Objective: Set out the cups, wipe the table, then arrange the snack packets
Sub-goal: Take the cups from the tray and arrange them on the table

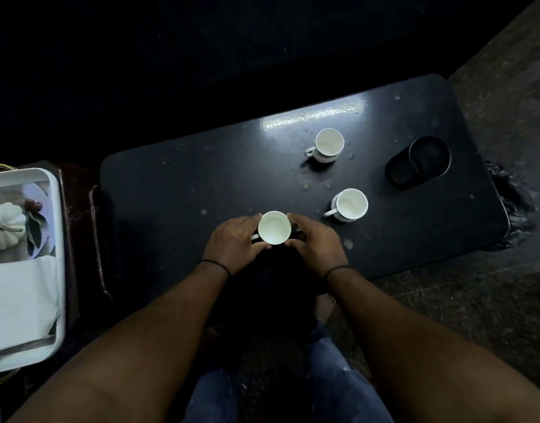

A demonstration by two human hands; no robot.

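Note:
Three white cups stand upright on a dark low table (177, 190). One cup (274, 227) sits near the front edge between my hands. My left hand (235, 242) curls around its left side, where the handle points. My right hand (316, 244) curls around its right side. A second cup (349, 205) stands to the right, handle pointing front-left. A third cup (328, 145) stands further back, handle to the left. All three cups look empty. No snack packets or cloth show on the table.
A black cylindrical container (424, 161) stands at the table's right end. A white tray (53, 209) at the left holds a folded white cloth (18, 297) and a pumpkin-printed picture. Crumbs and spots dot the tabletop. Stone floor lies to the right.

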